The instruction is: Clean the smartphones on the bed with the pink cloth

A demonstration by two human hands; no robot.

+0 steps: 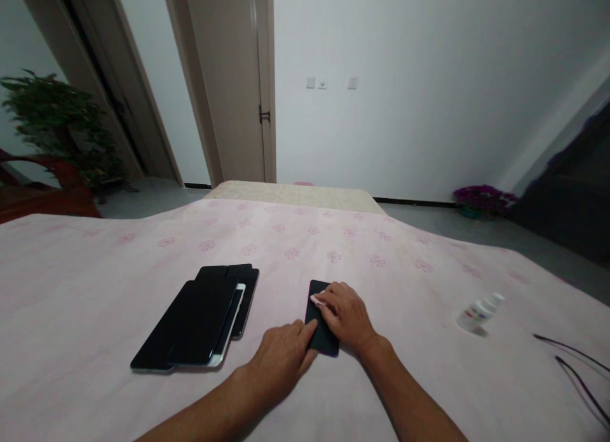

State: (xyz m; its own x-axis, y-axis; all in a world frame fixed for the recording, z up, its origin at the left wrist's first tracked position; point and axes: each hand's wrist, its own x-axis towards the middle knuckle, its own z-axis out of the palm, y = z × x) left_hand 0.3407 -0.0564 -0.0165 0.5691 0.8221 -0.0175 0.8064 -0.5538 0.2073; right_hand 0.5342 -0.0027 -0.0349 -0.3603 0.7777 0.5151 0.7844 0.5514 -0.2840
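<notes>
A dark smartphone (324,337) lies flat on the pink flowered cloth, its long side pointing away from me. My left hand (284,352) grips its near left edge, thumb on top of the screen and the other fingers at the side. Over the far half of the screen, my right hand (345,315) is closed on a small white wipe (318,299), pressed against the glass. Most of the wipe is hidden under the fingers. To the left rests a pile of black-screened phones and tablets (200,321), overlapping one another, one with a white edge.
A small white bottle (479,313) stands to the right on the cloth (391,378). Two dark cable ends (569,359) lie at the right edge. Beyond the table are a door (229,80), a leafy plant (57,124), a red wooden chair (52,188) and purple flowers (483,197).
</notes>
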